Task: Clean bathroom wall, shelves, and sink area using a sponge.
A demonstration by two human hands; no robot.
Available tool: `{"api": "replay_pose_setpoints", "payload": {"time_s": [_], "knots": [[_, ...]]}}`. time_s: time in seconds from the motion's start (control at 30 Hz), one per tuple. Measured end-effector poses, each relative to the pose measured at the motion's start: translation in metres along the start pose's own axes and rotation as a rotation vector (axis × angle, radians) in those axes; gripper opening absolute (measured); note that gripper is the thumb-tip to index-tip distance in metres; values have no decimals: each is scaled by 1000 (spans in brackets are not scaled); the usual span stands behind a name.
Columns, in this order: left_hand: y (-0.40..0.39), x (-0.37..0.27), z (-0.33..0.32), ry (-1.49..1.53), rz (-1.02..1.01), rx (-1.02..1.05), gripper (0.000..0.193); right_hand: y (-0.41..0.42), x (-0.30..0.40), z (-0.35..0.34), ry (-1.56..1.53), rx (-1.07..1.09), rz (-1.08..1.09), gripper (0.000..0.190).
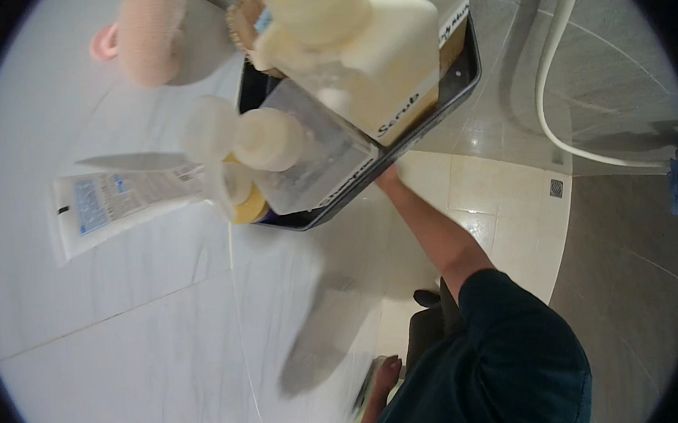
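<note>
My right arm reaches under a black shower caddy (338,194). Only the wrist side of my right hand (388,175) shows at its lower rim; the fingers are hidden. In the caddy stand a clear square pump bottle (311,148) and a larger bottle of cream-coloured product (404,48), both bearing writing. Lower down, my left hand (389,373) is curled around a partly hidden grey and pale-green item (364,389), perhaps a cloth. A white squeeze tube (132,202) sticks out beside the caddy.
A pink bath mitt (150,42) hangs on the white marble-look wall (119,356). A brown scrubber (243,26) sits at the caddy's edge. At right, a white shower hose (543,91) crosses grey tiles. A drain (556,188) lies in the beige floor (516,217).
</note>
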State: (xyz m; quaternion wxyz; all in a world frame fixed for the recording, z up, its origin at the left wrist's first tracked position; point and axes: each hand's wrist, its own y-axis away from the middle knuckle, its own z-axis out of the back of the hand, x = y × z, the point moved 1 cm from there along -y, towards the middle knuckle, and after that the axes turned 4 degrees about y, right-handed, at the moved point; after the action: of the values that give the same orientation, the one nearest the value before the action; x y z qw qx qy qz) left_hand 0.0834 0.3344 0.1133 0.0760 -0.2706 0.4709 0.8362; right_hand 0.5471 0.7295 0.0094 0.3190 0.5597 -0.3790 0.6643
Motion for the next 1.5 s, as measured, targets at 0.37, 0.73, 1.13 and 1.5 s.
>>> {"api": "replay_pose_setpoints", "payload": {"time_s": [0.37, 0.73, 1.13, 1.5], "knots": [[52, 45, 22, 240, 307, -138, 44, 178, 239, 25, -527, 465, -939, 16], [13, -49, 30, 158, 196, -153, 45, 161, 450, 48, -376, 357, 346, 8], [-44, 50, 45, -387, -227, 103, 39, 336, 386, 88, -292, 1503, 722, 5], [-71, 4, 62, -109, -160, 122, 45, 244, 273, 304, -604, 544, -748, 39]]}}
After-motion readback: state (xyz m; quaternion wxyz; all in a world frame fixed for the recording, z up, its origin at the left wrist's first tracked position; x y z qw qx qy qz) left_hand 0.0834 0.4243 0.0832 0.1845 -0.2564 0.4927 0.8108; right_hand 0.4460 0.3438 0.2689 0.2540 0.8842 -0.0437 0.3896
